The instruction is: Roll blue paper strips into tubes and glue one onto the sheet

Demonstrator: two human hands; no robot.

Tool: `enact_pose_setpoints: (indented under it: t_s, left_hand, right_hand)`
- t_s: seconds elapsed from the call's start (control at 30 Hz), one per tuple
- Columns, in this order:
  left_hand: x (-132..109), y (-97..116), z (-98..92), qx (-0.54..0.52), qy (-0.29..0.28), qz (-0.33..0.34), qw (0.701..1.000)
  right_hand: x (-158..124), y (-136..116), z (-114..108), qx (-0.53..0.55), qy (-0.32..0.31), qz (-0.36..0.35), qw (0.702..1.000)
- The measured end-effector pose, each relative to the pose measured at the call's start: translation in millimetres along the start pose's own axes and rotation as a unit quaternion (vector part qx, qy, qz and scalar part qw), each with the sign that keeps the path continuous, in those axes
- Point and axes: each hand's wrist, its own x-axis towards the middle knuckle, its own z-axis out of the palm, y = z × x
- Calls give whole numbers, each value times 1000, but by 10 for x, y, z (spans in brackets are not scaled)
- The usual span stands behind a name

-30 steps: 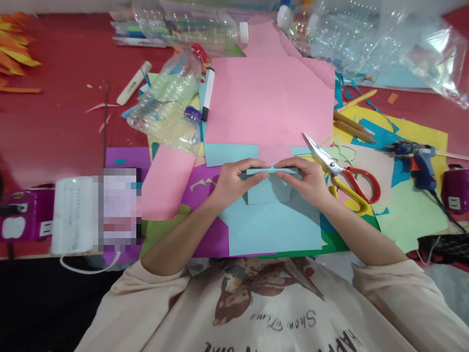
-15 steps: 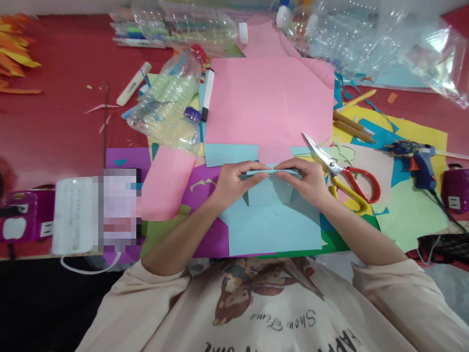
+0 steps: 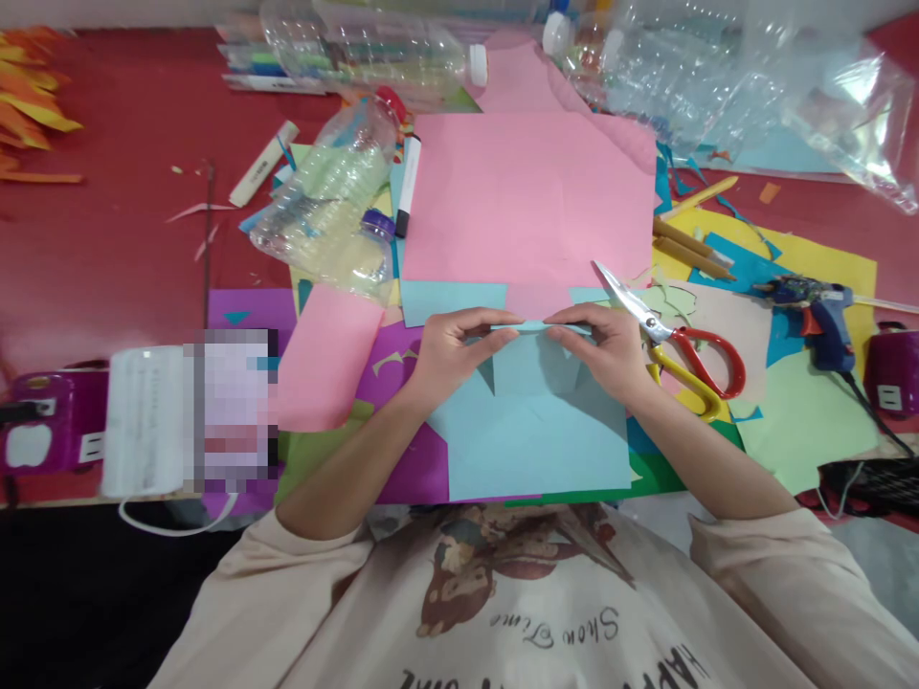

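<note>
Fingers of your left hand (image 3: 452, 349) and right hand (image 3: 610, 349) pinch the top fold of a small light-blue paper piece (image 3: 535, 368), held between them over a larger light-blue sheet (image 3: 538, 450). Red-handled metal scissors (image 3: 679, 340) lie just beside your right hand.

paper: small light-blue piece (image 3: 535, 368), folded along its top edge
pose: raised, top edge level
place: above the large light-blue sheet (image 3: 538, 445)
</note>
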Motion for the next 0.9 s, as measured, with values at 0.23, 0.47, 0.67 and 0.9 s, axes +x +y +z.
enact_pose_setpoints:
  t_s: [0.23,0.47,0.67,0.9]
  left_hand:
    - [12,24,5,-19,-4,-11,1000]
    - [12,33,-21,-3,-6,-9,1000]
    - [19,21,-47,17,-16,1,1000]
    - [5,48,-35,14,-61,12,998]
  right_hand:
    - [11,-13,-18,-16,1,21,1000]
    - [7,13,-26,-7,-7,27,1000]
    - [10,-3,-23,-1,-7,28,1000]
    - [-12,-34,9,-20,-28,-3,999]
